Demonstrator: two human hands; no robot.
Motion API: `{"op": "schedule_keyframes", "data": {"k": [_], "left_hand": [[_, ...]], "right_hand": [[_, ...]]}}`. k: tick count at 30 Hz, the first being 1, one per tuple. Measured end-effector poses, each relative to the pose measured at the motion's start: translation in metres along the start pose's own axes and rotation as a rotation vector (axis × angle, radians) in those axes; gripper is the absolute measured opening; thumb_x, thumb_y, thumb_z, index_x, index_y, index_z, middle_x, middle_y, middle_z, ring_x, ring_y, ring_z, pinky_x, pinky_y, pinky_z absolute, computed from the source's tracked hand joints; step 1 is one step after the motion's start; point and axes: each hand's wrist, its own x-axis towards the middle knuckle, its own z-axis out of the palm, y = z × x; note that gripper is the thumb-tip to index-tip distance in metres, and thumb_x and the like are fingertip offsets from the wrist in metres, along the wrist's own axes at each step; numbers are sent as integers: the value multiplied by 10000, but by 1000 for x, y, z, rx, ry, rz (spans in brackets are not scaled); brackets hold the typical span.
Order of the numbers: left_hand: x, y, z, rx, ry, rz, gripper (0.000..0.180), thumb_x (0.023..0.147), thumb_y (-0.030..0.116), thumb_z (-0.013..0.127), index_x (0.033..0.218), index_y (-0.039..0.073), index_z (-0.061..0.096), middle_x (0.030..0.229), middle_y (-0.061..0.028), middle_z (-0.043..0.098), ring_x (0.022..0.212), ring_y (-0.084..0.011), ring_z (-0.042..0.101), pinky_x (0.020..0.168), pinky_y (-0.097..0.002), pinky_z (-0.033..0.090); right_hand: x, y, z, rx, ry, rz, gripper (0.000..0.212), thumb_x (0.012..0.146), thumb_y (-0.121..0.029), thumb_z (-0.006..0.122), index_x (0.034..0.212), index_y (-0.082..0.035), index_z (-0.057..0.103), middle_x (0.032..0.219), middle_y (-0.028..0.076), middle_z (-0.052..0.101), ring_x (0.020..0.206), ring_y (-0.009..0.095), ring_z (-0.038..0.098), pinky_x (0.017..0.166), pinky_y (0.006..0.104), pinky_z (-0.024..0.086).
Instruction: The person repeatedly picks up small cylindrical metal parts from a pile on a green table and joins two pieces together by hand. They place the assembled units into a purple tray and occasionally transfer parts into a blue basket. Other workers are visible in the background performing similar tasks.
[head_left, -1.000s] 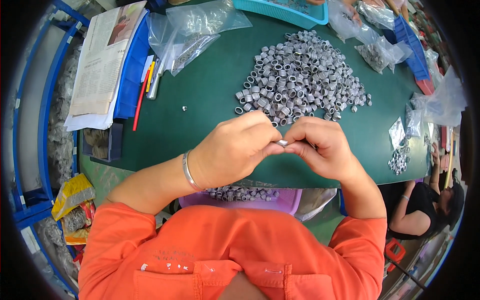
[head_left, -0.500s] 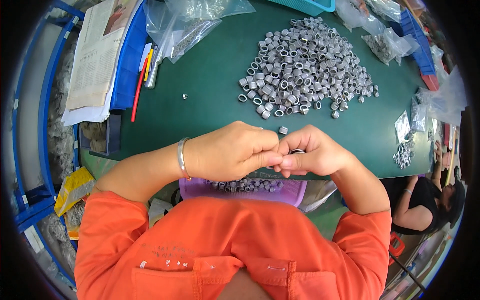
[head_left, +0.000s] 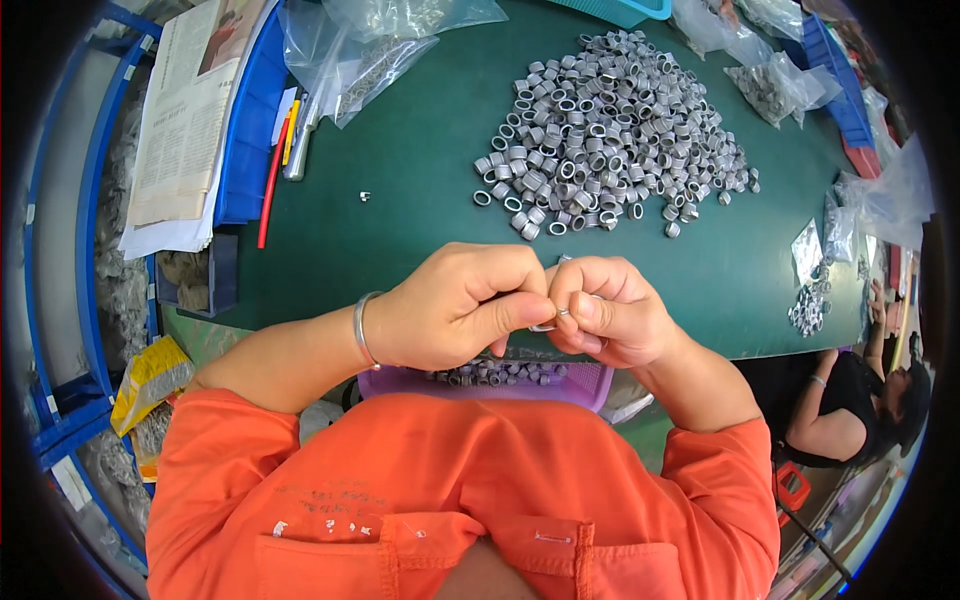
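Observation:
My left hand and my right hand meet over the table's near edge, both closed in a pinch with fingertips touching. A small silver metal piece shows at my right thumb and fingertips. Below the left thumb tip peeks a grey metal ring, mostly covered by fingers; its exact hold is hidden. Just beyond my hands, a loose metal ring is partly hidden. Farther out lies a big heap of short grey ribbed metal rings on the green table.
Beneath the table edge sits a purple basket with more rings. At left are a blue bin with newspapers, pens and a small metal clip. Plastic bags lie at the back. Another person sits at right.
My left hand has shifted slightly left and its thumb has drawn back. My right hand has turned a little, so the small metal piece now shows at its fingertips.

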Motion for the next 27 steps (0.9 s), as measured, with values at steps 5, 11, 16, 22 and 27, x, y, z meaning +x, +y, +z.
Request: {"op": "schedule_keyframes", "data": {"k": [5, 11, 16, 22, 27], "left_hand": [[5, -7, 2, 432, 196, 382, 141, 841, 104, 592, 752, 30, 513, 607, -62, 492, 510, -179, 471, 465, -270, 374], [4, -11, 3, 344, 339, 51, 152, 863, 152, 566, 788, 30, 516, 668, -99, 506, 576, -253, 516, 507, -320, 406], [6, 2, 3, 46, 341, -262, 184, 885, 173, 532, 800, 13, 501, 672, -112, 516, 586, -273, 527, 531, -331, 414], [7, -12, -2, 422, 314, 117, 191, 907, 166, 495, 792, 13, 491, 596, -79, 494, 505, -179, 500, 486, -301, 394], [9, 3, -1, 58, 188, -191, 197, 910, 153, 482, 774, 12, 485, 593, -76, 494, 493, -160, 487, 478, -299, 389]], "right_hand": [[7, -5, -2, 49, 38, 1, 204, 909, -210, 510, 825, -25, 533, 714, 12, 488, 477, 49, 334, 430, 185, 258], [14, -19, 4, -267, 332, 85, 168, 909, -170, 511, 853, -16, 546, 656, 18, 526, 488, 75, 413, 438, 208, 339], [16, -17, 3, -1333, 283, -399, 33, 813, -32, 588, 831, -8, 573, 722, 96, 587, 626, 217, 578, 566, 295, 468], [17, -16, 5, -1322, 342, -365, 39, 818, -39, 590, 830, -9, 568, 724, 104, 588, 625, 241, 577, 556, 307, 466], [13, -1, 6, -1173, 444, -441, 64, 857, -49, 545, 808, -9, 555, 700, 98, 570, 596, 192, 558, 546, 270, 447]]}}
